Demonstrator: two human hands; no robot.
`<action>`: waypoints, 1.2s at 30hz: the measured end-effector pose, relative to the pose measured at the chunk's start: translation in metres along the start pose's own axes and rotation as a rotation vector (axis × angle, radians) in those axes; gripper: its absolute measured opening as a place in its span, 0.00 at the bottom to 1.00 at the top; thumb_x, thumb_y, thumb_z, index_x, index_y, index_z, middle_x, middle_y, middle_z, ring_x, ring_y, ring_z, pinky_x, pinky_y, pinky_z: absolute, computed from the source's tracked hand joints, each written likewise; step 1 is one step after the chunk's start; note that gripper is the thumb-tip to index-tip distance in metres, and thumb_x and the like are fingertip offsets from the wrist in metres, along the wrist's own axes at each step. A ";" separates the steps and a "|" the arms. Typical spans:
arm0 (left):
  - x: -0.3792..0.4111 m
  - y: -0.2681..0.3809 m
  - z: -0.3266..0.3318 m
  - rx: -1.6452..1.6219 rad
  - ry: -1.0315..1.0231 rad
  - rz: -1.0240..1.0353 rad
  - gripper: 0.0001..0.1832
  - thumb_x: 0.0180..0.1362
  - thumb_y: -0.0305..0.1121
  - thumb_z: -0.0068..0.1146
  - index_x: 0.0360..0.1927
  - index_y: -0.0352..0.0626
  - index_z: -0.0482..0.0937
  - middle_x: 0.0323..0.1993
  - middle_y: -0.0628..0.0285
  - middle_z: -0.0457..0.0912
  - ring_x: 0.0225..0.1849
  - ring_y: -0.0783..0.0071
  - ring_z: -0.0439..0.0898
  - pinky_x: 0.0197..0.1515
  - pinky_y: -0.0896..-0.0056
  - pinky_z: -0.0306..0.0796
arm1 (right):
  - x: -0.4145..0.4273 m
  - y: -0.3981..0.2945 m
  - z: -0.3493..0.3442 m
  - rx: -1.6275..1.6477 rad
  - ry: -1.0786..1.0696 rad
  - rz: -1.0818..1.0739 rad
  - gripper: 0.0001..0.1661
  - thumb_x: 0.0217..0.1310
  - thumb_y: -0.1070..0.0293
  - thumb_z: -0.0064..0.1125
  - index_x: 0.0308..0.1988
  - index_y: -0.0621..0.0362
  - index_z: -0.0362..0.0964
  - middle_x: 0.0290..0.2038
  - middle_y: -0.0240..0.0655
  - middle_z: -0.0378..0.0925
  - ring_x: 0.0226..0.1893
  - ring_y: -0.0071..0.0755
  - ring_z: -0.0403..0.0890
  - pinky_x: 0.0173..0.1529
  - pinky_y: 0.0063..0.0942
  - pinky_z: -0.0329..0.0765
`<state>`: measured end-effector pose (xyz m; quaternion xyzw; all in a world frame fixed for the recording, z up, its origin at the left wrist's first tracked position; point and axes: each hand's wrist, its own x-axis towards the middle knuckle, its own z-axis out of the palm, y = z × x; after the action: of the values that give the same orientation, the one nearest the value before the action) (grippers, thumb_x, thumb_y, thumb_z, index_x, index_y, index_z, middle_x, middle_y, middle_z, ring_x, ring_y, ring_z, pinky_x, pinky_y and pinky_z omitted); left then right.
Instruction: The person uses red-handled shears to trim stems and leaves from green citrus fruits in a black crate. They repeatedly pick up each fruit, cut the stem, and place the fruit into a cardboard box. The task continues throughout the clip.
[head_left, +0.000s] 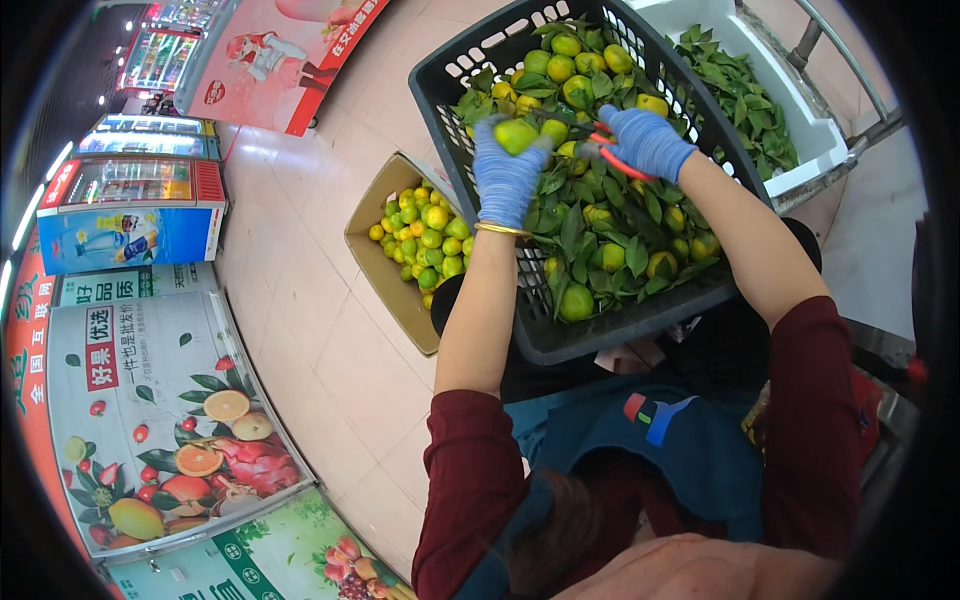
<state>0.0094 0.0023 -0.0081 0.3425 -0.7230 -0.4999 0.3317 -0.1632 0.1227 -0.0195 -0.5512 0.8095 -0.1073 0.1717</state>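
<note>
My left hand (510, 172), in a blue knitted glove, holds a green-yellow citrus fruit (515, 136) above the black plastic crate (551, 345). My right hand (649, 142), gloved alike, grips red-handled pruning snips (624, 163); their dark blades point left towards the held fruit. Whether the blades are apart is unclear. Below both hands the crate holds many green and yellow citrus fruits (576, 302) among leafy sprigs (574, 229). The crate rests at my lap, tilted in view.
Left of the crate, a cardboard box (390, 304) on the tiled floor (315, 300) holds leafless citrus fruits (431, 238). At the upper right, a white foam box (814, 154) contains cut leaves (742, 109), beside a metal rail (847, 56). Display fridges (135, 184) and printed panels (180, 420) line the left.
</note>
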 end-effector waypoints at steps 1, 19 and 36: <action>-0.001 0.005 -0.005 -0.094 0.075 0.063 0.30 0.46 0.27 0.69 0.52 0.39 0.65 0.37 0.59 0.77 0.34 0.75 0.78 0.32 0.76 0.76 | 0.001 0.005 -0.002 -0.013 0.006 0.021 0.31 0.60 0.44 0.52 0.44 0.65 0.66 0.35 0.51 0.79 0.37 0.51 0.81 0.43 0.42 0.76; -0.006 0.005 -0.084 0.348 -0.020 0.203 0.16 0.56 0.29 0.55 0.49 0.42 0.74 0.38 0.57 0.80 0.42 0.64 0.79 0.41 0.64 0.76 | 0.005 0.027 -0.021 -0.020 0.306 0.271 0.33 0.52 0.41 0.62 0.43 0.60 0.69 0.33 0.46 0.80 0.37 0.46 0.82 0.45 0.40 0.78; 0.021 -0.026 0.009 1.707 -1.143 0.022 0.42 0.37 0.38 0.72 0.60 0.57 0.67 0.57 0.51 0.68 0.59 0.53 0.71 0.53 0.55 0.71 | 0.002 0.027 -0.020 0.010 0.289 0.220 0.34 0.50 0.40 0.63 0.41 0.60 0.68 0.34 0.46 0.78 0.38 0.47 0.81 0.44 0.41 0.77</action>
<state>-0.0054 -0.0170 -0.0324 0.1687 -0.8905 0.0955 -0.4116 -0.1946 0.1303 -0.0110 -0.4373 0.8806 -0.1698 0.0668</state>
